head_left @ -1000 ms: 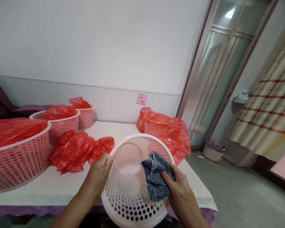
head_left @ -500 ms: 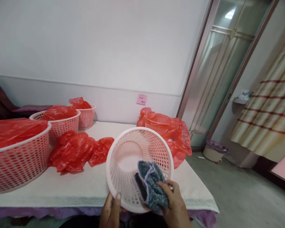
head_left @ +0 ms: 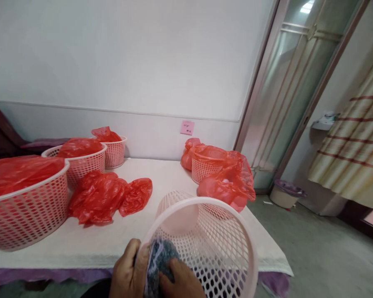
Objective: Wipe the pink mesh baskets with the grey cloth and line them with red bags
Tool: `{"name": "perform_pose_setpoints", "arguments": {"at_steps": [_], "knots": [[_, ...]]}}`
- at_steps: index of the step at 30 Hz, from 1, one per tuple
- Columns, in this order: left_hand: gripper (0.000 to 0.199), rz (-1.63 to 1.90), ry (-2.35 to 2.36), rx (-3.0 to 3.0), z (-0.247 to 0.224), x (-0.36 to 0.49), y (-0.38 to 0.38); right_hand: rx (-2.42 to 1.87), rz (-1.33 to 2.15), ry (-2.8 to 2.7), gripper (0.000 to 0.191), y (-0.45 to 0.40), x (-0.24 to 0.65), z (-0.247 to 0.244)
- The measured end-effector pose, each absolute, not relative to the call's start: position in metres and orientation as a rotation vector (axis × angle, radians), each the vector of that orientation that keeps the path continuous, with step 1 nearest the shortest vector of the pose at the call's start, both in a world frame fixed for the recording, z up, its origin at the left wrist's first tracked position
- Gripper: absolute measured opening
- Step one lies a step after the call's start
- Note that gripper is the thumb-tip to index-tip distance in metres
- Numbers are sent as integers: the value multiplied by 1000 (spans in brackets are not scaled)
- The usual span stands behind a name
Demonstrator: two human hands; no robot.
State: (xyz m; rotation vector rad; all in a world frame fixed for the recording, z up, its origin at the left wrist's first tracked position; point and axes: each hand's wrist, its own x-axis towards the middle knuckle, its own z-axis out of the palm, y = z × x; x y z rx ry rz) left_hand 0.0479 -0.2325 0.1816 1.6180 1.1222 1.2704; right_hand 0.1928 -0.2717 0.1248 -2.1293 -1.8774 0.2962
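A pale pink plastic basket (head_left: 219, 240) with a lattice wall is tilted at the table's front edge, its opening facing me. My left hand (head_left: 129, 269) grips its rim at the left side. Inside the rim, my right hand (head_left: 182, 279) presses a bunched grey-blue cloth (head_left: 162, 258) with pale edging against the basket wall, close to the left hand. Crumpled red plastic bags (head_left: 99, 196) lie on the white table cover to the left of the basket.
Several pink baskets (head_left: 31, 211) with red bags stand at the left. Another red-bagged basket (head_left: 205, 169) sits at the back right. A pink note (head_left: 187, 128) is on the wall. A bin (head_left: 284, 196) stands on the floor at right.
The basket has turned and come lower and to the right, its opening tipped more towards me. My right hand has moved the cloth left, to the rim beside my left hand.
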Motion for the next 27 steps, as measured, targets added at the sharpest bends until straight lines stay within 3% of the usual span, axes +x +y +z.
{"name": "perform_pose_setpoints", "arguments": {"at_steps": [3,6,14,18,22,27], "knots": [[37,1311,1164,1746,193,38,-221,-2061,110,-2257,22,-256,216,140],[35,1336,1143,1885,198,40,-218,-2248,27,-2184,31,-241,247,153],[28,1361,1089,2077,208,55,-226,-2147,219,-2038,43,-222,225,137],[28,1341,1132,2084,209,53,-224,-2160,177,-2063,32,-215,232,139],[26,1337,1088,2182,207,57,-223,-2254,143,-2009,33,-216,248,150],[28,1407,1161,2213,214,60,-216,-2000,321,-2220,29,-253,230,162]]}}
